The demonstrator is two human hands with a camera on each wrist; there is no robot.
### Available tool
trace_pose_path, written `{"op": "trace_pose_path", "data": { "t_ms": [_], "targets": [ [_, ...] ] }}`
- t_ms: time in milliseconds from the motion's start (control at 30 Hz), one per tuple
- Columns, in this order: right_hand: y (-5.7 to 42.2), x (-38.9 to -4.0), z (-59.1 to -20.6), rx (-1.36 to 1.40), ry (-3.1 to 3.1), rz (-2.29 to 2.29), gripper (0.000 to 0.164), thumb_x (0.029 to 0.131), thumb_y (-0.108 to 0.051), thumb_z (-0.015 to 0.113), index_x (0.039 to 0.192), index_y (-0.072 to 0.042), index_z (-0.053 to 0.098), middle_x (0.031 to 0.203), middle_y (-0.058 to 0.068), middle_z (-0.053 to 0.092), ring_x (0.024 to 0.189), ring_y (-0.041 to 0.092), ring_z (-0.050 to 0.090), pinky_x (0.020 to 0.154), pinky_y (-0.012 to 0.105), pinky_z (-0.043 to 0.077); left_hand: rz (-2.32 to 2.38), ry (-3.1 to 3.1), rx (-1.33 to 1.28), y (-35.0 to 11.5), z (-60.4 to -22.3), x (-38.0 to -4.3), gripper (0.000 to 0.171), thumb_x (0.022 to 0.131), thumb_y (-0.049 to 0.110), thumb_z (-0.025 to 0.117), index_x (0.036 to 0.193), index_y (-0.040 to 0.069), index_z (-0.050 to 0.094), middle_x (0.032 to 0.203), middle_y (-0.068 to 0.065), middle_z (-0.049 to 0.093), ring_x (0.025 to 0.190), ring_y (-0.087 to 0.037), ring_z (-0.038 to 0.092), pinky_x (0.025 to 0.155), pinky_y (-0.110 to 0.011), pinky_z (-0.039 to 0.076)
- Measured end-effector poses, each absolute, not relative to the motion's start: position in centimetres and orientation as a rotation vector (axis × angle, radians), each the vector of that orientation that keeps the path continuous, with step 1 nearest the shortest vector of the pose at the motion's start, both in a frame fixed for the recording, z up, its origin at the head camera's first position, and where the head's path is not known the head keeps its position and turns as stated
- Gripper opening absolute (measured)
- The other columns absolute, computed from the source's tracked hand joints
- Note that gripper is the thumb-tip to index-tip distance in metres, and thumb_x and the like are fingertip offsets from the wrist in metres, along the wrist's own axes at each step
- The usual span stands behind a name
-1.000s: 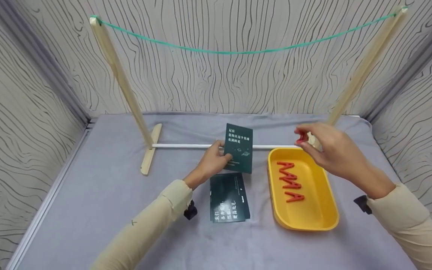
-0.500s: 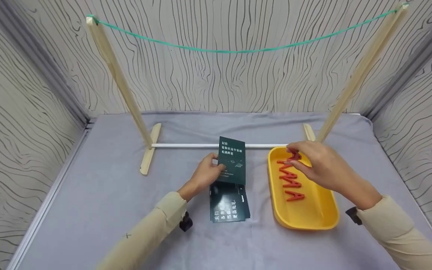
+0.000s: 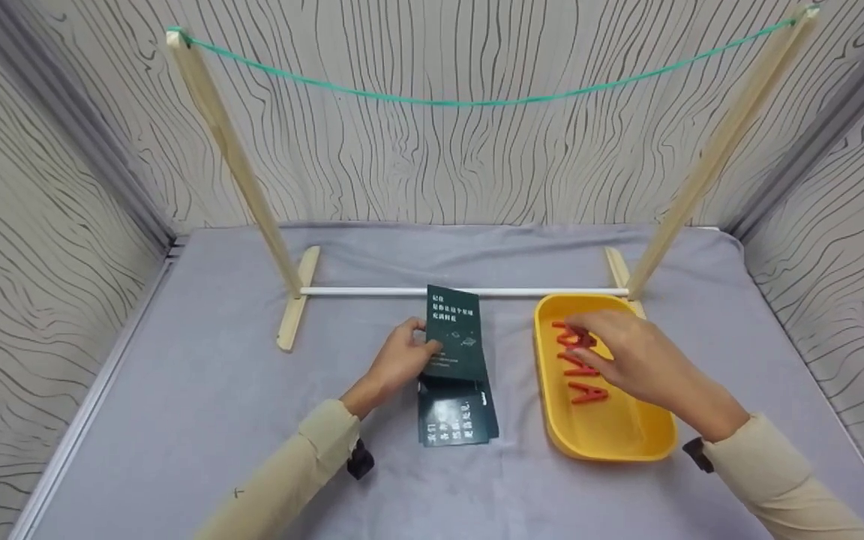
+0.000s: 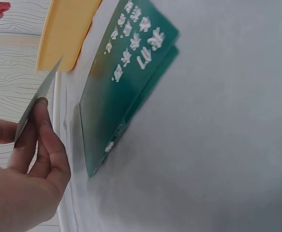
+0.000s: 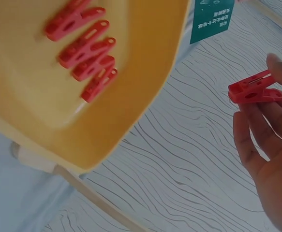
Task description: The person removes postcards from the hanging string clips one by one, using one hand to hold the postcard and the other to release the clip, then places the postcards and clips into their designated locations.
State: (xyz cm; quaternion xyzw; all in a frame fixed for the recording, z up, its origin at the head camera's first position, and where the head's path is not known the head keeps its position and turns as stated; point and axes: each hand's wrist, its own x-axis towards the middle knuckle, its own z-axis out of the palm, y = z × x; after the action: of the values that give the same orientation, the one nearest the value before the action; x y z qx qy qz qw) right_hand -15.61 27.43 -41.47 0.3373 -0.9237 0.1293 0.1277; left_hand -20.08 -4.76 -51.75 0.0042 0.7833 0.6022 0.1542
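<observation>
My left hand (image 3: 396, 361) pinches a dark green printed card (image 3: 453, 334) between thumb and fingers. It is held upright over a small stack of similar cards (image 3: 456, 420) lying on the cloth, whose upper part it hides in the head view. The held card (image 4: 37, 104) shows nearly edge-on in the left wrist view. Between the thumb and fingers of my right hand (image 3: 646, 360) is a red plastic clothespin (image 5: 254, 89), above the yellow tray (image 3: 657, 427). Several more red clothespins (image 3: 588, 393) lie in a row inside that tray, partly hidden by the right hand in the head view.
Behind the cards stands a wooden frame with a left post (image 3: 226, 142), a right post (image 3: 724, 142) and a white bar (image 3: 372, 291) low between them. A slack green string (image 3: 447, 102) spans the post tops. Patterned panels (image 3: 402, 172) enclose the back and sides.
The left hand has brought its card down and left, closer over the stack. My right hand has moved down and left, from beside the tray's far end to over the tray, still holding its clothespin.
</observation>
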Motion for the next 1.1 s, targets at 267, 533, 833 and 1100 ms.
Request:
{"op": "trace_pose_path", "data": {
  "t_ms": [267,533,833,1100],
  "targets": [
    [27.3,-14.9,-43.3,0.961,-3.009,0.298,0.036,0.083,-0.029,0.079,0.113,-0.016,0.063,0.094,-0.004,0.069,0.082,0.007,0.059,0.079,0.031,0.058,1.673,2.236,0.024,-4.9,-52.1,-19.3,0.022,0.091,0.011,0.058,0.111,0.004,0.055,0.081,-0.008,0.074,0.062,-0.007,0.065,0.056,-0.022,0.048],
    [26.6,-15.4,-43.9,0.936,-3.407,0.197,0.023,0.084,-0.024,0.078,0.1,-0.017,0.064,0.076,-0.01,0.055,0.07,0.009,0.049,0.068,0.025,0.049,1.602,2.274,0.063,-5.3,-53.1,-18.8,0.023,0.088,0.007,0.06,0.11,0.002,0.054,0.086,-0.012,0.074,0.068,-0.01,0.067,0.058,-0.023,0.05],
    [26.1,-15.5,-45.0,0.882,-3.581,0.16,0.016,0.084,-0.018,0.076,0.092,-0.016,0.062,0.07,-0.004,0.051,0.066,0.014,0.049,0.066,0.028,0.043,1.58,2.254,0.115,-5.6,-53.5,-18.2,0.022,0.089,0.006,0.06,0.109,0.001,0.054,0.094,-0.016,0.075,0.079,-0.016,0.072,0.065,-0.028,0.057],
    [26.4,-15.2,-45.8,0.956,-3.534,0.149,0.013,0.085,-0.015,0.073,0.089,-0.016,0.061,0.067,-0.005,0.047,0.064,0.012,0.046,0.064,0.026,0.04,1.476,2.335,0.188,-5.8,-53.9,-17.7,0.022,0.09,0.009,0.062,0.109,0.002,0.054,0.096,-0.014,0.074,0.081,-0.013,0.068,0.066,-0.026,0.052]
  ]
}}
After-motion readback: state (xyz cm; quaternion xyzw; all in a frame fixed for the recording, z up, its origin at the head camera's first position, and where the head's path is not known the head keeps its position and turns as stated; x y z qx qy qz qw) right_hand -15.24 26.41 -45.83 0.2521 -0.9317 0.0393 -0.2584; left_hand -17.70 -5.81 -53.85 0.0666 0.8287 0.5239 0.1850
